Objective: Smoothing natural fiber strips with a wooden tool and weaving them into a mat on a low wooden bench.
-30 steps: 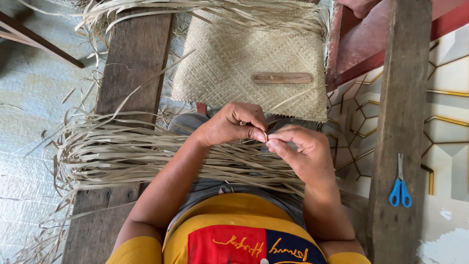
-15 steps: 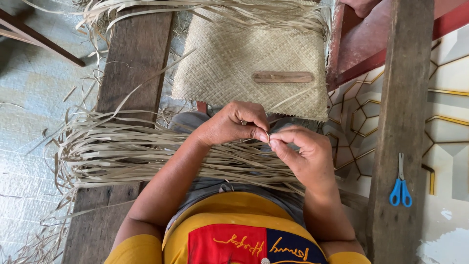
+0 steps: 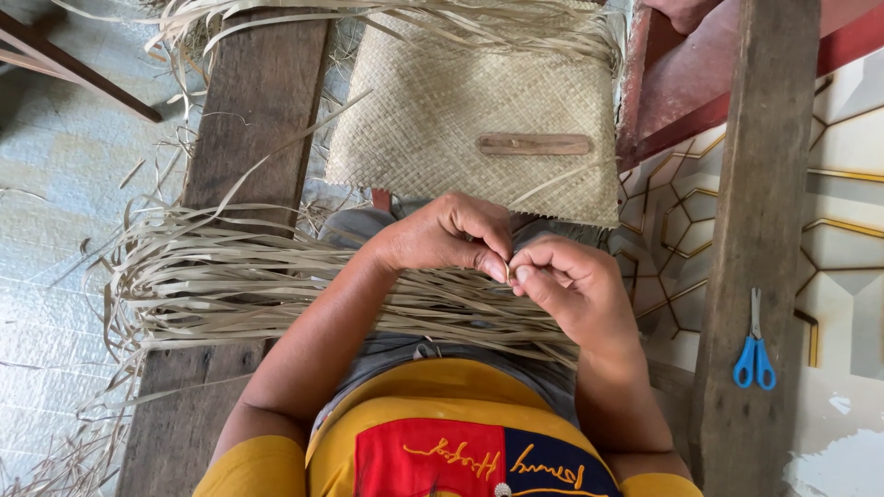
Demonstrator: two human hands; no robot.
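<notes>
The left hand and the right hand meet above the lap, thumb and forefinger of each pinched together on one thin pale strip of dried leaf, of which only a short bit shows between the fingertips. The strip belongs with the loose bundle of strips that lies across the lap, just under the hands, and spills out over the wooden plank on the left. Such a strip looks very light, flat and limp; it probably bends easily along its length but may split or crease if it is folded sharply or pulled hard across the grain. Its smooth surface could slip through dry fingers, so a close pinch near the working end, as both hands have now, seems the surest hold. Beyond the hands lies a woven mat with a fringe of unwoven ends at its far edge and a small flat wooden stick resting on it. Blue scissors lie on the beam at the right, well apart from the hands.
</notes>
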